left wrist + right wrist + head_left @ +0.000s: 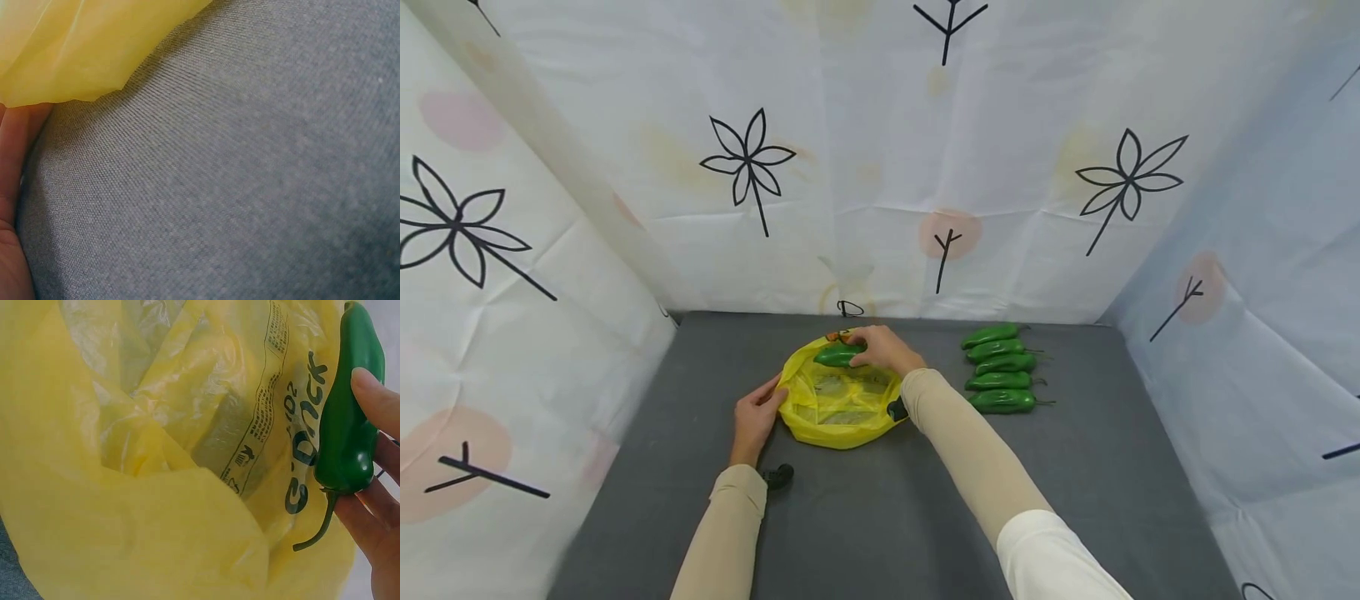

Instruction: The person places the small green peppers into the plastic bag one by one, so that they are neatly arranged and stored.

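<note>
A yellow plastic bag (842,435) lies with its mouth spread wide on the grey surface, and dark printing shows on its inner wall in the right wrist view. My left hand (758,417) grips the bag's left rim, thumb on top and fingers partly hidden beneath the plastic. Over the far side of the opening, my right hand (883,348) holds a green chili pepper (350,419) between thumb and fingers, its curved stem hanging free. In the left wrist view, fingers (15,150) reach under the bag's edge.
Several green chili peppers (1000,379) lie in a column to the right of the bag, stems pointing right. Patterned white cloth (865,167) walls the grey tabletop (865,517) at the back and both sides. A small dark wrist camera (778,477) sits by the left wrist.
</note>
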`<control>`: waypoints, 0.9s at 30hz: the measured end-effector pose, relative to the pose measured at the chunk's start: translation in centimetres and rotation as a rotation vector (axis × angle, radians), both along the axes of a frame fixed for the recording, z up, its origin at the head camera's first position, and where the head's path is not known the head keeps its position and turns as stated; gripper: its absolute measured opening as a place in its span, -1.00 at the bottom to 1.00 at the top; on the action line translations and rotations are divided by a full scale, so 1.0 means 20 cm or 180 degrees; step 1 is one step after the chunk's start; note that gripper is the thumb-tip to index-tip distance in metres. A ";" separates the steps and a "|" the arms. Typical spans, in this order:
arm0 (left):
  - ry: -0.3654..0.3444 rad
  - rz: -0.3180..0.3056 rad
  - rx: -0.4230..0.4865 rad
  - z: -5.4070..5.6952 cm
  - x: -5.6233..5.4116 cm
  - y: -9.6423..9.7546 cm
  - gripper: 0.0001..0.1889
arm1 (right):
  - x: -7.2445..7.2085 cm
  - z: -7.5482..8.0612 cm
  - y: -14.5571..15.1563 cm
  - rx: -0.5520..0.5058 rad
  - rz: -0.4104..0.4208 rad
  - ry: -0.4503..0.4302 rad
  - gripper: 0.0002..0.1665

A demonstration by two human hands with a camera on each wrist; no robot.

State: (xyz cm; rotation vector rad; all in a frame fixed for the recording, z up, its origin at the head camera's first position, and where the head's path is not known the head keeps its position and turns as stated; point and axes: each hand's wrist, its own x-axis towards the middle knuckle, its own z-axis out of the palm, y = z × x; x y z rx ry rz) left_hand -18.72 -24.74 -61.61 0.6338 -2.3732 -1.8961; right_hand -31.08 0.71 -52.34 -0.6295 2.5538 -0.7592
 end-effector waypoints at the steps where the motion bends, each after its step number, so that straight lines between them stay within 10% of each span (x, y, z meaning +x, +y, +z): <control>1: 0.0010 0.0003 -0.0013 0.00 0.00 0.00 -0.46 | 0.00 0.00 0.00 -0.0010 -0.0013 -0.0008 -0.40; 27: 0.0010 0.0014 -0.0080 0.01 0.01 0.01 -0.49 | 0.03 0.08 0.00 -0.0215 -0.0050 -0.0110 -0.42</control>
